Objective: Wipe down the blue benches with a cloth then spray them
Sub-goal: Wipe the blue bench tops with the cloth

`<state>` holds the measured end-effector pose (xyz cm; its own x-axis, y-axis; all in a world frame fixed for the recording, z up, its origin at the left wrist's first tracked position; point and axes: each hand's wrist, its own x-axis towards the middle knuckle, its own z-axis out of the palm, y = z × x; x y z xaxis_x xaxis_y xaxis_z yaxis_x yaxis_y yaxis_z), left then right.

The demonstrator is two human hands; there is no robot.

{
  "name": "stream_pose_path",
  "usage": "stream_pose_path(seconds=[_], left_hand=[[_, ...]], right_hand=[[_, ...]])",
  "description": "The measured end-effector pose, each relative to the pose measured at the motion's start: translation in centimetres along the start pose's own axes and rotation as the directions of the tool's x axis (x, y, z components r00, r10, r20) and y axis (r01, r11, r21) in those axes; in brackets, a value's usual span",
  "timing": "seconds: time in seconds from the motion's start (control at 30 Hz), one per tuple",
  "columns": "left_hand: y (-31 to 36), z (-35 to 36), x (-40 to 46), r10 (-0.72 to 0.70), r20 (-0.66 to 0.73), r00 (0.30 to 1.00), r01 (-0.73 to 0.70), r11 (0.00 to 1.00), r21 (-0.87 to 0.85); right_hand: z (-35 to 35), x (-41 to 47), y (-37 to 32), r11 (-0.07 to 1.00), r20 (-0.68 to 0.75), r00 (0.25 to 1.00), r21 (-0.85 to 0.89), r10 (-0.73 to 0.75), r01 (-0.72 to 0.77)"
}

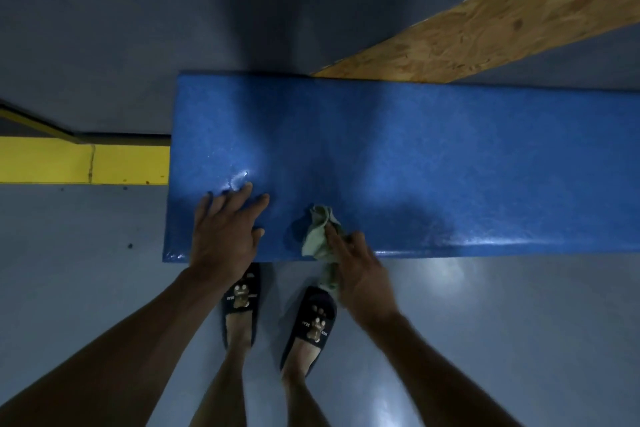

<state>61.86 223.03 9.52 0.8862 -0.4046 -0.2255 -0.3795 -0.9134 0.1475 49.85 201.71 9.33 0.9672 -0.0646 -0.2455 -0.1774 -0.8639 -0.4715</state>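
Here the right hand pinches a crumpled green cloth on the glossy blue bench.

The only lettering stands on the two dark slippers, beside a small bear figure on each strap; on the left slipper a word ending "BEAR" can be made out (upside down from this view); the right slipper carries matching print, too blurred to read.

Left hand flat on blue bench, right hand gripping green cloth.
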Motion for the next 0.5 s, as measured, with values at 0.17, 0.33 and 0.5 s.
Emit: stream_pose_path(seconds=[0.17,0.33,0.5], left_hand=[[-0.2,-0.2,0.1,0.012,0.008,1.0,-0.012,1.0,0.007],[-1.1,0.2,-0.1,0.052,-0.015,0.999,-0.052,0.998,-0.028],[-3.0,0.3,-1.3,0.135,-0.162,0.977,-0.156,0.98,-0.126]], right_hand=[[-5.5,0.9,8.0,0.965,-0.115,0.97,-0.131,0.214,-0.229],[-3.5,1.1,5.6,0.83,-0.299,0.793,-0.008,0.53,-0.558],[3.7,1.4,-5.9,0.873,-0.29,0.825,0.108,0.485,-0.476]])
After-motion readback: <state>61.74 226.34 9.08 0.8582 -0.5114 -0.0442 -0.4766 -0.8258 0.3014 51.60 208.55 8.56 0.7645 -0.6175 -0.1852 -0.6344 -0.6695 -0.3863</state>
